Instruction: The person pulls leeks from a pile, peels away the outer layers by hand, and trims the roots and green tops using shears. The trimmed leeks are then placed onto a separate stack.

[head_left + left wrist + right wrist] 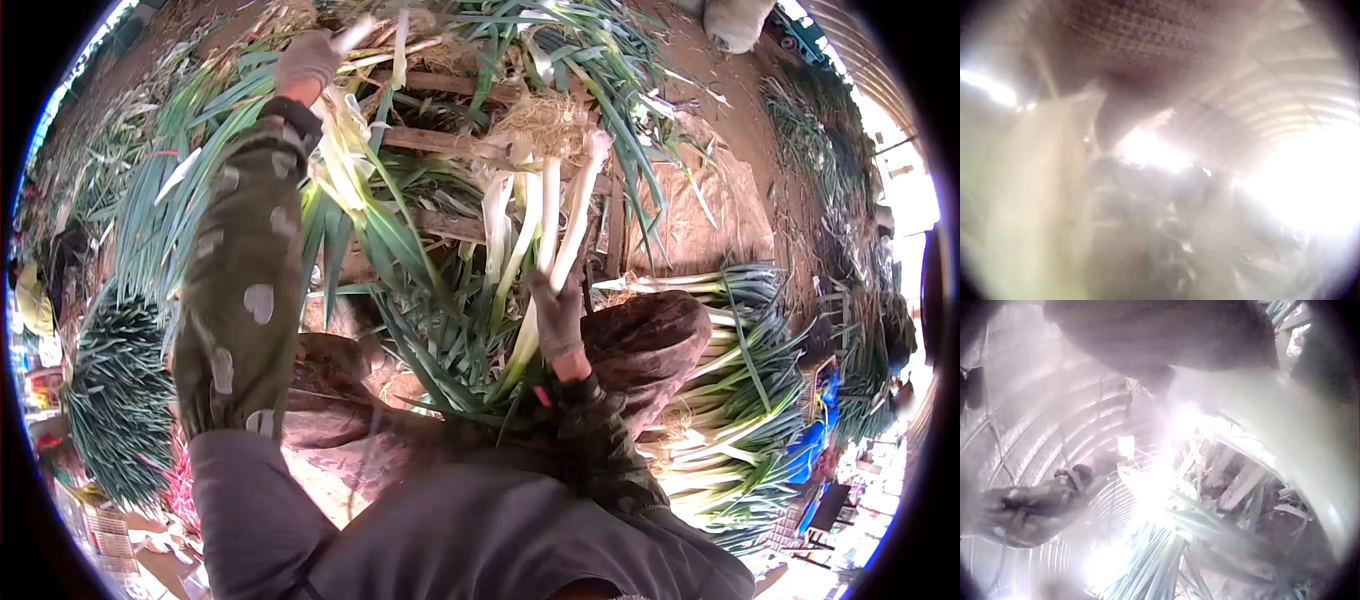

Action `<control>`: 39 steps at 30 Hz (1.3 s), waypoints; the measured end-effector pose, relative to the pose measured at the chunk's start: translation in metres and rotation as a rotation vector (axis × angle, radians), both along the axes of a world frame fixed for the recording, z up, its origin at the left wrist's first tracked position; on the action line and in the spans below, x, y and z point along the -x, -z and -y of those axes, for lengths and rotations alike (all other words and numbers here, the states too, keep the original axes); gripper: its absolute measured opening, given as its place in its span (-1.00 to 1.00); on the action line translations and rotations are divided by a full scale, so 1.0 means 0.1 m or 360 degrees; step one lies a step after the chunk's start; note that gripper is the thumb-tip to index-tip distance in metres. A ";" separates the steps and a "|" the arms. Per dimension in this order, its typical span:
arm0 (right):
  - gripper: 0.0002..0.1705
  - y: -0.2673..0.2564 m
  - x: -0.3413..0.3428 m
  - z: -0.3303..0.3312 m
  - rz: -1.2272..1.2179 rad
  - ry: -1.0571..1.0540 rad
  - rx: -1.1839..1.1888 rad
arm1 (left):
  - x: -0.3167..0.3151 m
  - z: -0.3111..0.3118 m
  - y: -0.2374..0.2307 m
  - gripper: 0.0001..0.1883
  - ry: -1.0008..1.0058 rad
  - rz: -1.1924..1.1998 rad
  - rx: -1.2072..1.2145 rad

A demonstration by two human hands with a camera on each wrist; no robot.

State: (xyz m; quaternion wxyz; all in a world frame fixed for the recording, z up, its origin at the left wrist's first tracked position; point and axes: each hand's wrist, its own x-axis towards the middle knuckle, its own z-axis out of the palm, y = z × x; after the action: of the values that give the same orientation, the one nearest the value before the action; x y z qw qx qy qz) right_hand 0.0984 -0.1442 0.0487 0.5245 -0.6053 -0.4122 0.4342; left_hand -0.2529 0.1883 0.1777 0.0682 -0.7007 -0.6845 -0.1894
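My gloved right hand (558,315) grips leeks (552,210) near my right knee, their white shafts pointing away from me and their root ends uppermost. Green leaves trail from them towards my lap. In the right wrist view a pale leek shaft (1254,403) runs out from under the dark glove (1166,337). My left arm is stretched far forward, and its gloved hand (308,64) holds a leek, whose blurred white end (354,36) sticks out beyond the fingers. A pale, blurred stalk (1041,200) shows below that glove (1147,37) in the left wrist view.
Wooden slats (440,142) lie ahead under loose leeks and leaves. A stack of leeks (715,400) lies to my right, and a dense green bundle (118,390) to my left. My bent knee (650,345) is close beside the right hand.
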 end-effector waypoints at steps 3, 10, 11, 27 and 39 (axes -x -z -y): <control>-0.77 0.11 0.00 -0.23 -0.0147 -0.0117 0.0140 | -0.79 0.71 -0.11 -0.12 -0.0036 -0.0280 0.0134; -0.68 0.19 0.02 -0.12 -0.0005 -0.0285 0.0136 | -1.84 1.86 0.80 -0.16 0.0694 0.1198 0.0017; -0.69 0.14 0.01 -0.11 -0.0001 -0.0274 0.0111 | -1.92 1.86 0.82 -0.17 0.0704 0.1132 -0.0128; -0.69 0.35 -0.19 -0.34 -0.0172 0.0017 0.0121 | -2.08 1.43 1.34 -0.68 0.0763 0.0898 0.0139; -0.67 0.38 -0.28 -0.65 -0.0297 -0.0501 0.0184 | -1.83 1.59 0.79 -0.57 0.1405 0.1138 0.0837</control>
State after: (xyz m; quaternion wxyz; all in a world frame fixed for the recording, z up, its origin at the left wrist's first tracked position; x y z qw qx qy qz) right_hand 0.1261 -0.0787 0.0107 0.4504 -0.5196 -0.4258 0.5881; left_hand -0.0703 0.0290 0.0988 -0.4244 -0.8041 -0.3347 -0.2476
